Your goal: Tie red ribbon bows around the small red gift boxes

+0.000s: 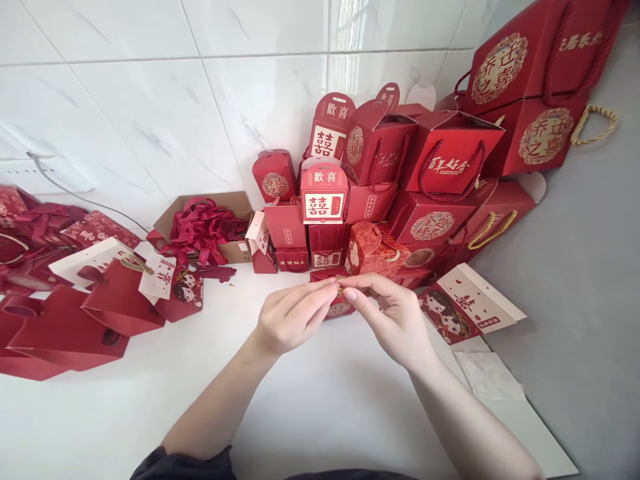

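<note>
Head view: the left hand (290, 319) and right hand (395, 319) meet over the middle of the bench (310, 413). The fingers of both pinch a tiny brownish piece (341, 291) just above a small red box (339, 309). The piece seems light and easily dropped, so it is best held by its ends.

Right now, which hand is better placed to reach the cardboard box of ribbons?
Probably left: both pinch a small piece, but the left hand sits nearer the ribbon box than the right hand.

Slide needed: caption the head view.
Left hand and right hand pinch a small item before red gift boxes on a white table.
</note>
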The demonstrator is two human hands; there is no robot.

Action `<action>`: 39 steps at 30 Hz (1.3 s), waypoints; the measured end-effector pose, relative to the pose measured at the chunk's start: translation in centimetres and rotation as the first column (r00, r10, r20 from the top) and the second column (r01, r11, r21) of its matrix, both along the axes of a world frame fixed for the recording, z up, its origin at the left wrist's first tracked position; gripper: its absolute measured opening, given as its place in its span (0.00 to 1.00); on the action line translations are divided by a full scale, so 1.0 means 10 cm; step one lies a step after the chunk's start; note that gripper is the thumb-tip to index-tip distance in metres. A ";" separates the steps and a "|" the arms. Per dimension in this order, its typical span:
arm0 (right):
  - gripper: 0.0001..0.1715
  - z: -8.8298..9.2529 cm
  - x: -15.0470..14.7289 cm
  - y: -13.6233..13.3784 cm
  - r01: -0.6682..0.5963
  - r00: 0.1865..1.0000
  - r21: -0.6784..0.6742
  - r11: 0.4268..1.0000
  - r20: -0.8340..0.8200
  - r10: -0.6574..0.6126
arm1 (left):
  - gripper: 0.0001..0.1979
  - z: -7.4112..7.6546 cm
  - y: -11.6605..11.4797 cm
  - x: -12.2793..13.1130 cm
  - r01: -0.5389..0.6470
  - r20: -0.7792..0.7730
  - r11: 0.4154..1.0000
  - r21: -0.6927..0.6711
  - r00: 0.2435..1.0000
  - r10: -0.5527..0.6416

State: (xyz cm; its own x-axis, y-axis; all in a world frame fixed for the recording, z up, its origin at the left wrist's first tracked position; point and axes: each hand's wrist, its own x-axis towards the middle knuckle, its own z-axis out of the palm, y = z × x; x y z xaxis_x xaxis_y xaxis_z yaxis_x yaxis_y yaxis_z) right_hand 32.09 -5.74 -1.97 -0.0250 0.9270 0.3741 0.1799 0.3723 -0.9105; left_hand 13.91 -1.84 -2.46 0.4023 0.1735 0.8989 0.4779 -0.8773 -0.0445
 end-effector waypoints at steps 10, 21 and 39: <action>0.09 -0.01 0.10 0.07 -0.202 0.935 -0.060 0.977 -0.308 0.175 | 0.13 0.02 0.01 -0.05 0.085 -0.066 0.996 -0.018 0.994 -0.086; 0.10 0.00 0.29 0.12 0.000 0.943 0.049 0.999 -0.332 0.016 | 0.31 -0.43 0.44 -0.21 -0.410 -0.543 0.638 -0.652 0.840 -0.015; 0.11 0.02 0.33 0.09 0.017 0.966 0.055 0.998 -0.259 -0.002 | 0.18 -0.67 1.53 -1.00 -0.433 0.032 0.369 -0.822 0.613 0.790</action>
State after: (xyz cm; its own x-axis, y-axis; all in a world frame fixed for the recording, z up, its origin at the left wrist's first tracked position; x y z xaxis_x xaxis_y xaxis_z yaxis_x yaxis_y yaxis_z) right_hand 35.41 -4.81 -1.78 0.0882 0.9041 0.4181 -0.0547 0.4235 -0.9042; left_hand 3.87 13.42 -9.20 -0.4226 0.8224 0.3809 0.7024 0.0316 0.7111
